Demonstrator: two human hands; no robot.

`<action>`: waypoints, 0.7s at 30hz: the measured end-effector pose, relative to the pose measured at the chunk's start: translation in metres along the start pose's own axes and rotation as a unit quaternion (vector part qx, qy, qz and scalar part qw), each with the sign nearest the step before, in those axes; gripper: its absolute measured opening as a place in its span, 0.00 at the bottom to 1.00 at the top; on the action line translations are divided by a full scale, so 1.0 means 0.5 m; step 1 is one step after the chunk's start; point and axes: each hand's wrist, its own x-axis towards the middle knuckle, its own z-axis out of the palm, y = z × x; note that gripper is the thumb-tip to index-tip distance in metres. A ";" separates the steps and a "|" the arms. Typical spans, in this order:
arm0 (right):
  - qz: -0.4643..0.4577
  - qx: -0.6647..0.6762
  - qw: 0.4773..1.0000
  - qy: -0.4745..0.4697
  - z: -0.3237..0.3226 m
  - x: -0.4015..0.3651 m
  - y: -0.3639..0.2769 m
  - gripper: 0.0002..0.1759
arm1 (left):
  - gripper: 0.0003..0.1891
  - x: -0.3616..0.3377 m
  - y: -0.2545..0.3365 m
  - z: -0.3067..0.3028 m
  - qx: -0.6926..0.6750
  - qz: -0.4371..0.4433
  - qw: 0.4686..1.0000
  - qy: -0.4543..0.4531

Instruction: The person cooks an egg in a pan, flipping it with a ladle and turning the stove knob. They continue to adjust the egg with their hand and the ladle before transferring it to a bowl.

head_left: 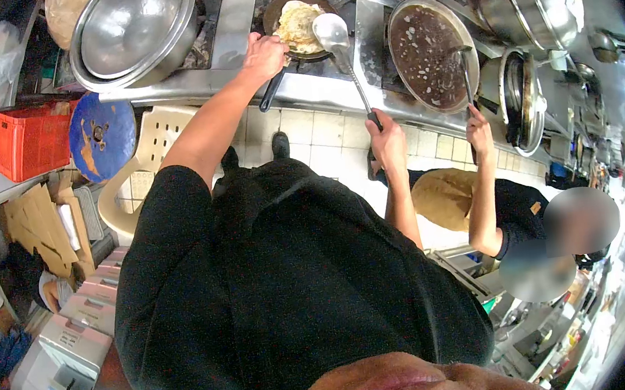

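Fried egg (298,23) in a small pan, a bare hand at one side and a ladle at the other

The egg lies in a dark pan (272,18) on the steel cooktop (366,23), ahead of the person, at the fingers of the left hand and beyond the right. The pan's handle (272,92) juts back over the counter edge, handy for whoever stands there, I'd say. Yet the left hand (264,56) is up by the pan's near side, past most of that handle, its fingers bent in close to the egg. From here I can't tell whether they pinch the egg, the rim or nothing.

The right hand is plainer: the right hand (390,144) is closed round the far end of a long metal ladle (330,30). Gripping it there, I'd judge, puts the knuckles well away from the heat while the broad head reaches over the egg's right edge.

To the left of the left hand sit big metal bowls (134,19), one nested in another, which probably saves room. Beyond the right hand, farther right, is a wide pot (392,51) of brown liquid. A co-worker's hand (479,130) holds another long-handled utensil (467,81) dipped into it, near enough that the two people's elbows seem to share one stretch of counter.
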 end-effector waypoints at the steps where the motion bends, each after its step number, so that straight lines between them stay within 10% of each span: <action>1: 0.012 0.007 1.000 -0.006 -0.005 0.000 -0.008 0.21 | 0.08 0.004 0.002 -0.008 0.018 0.006 1.000 -0.018; 21: -0.008 0.066 0.997 0.025 0.036 0.029 0.083 0.23 | 0.06 0.230 0.009 -0.128 0.014 0.108 0.992 0.067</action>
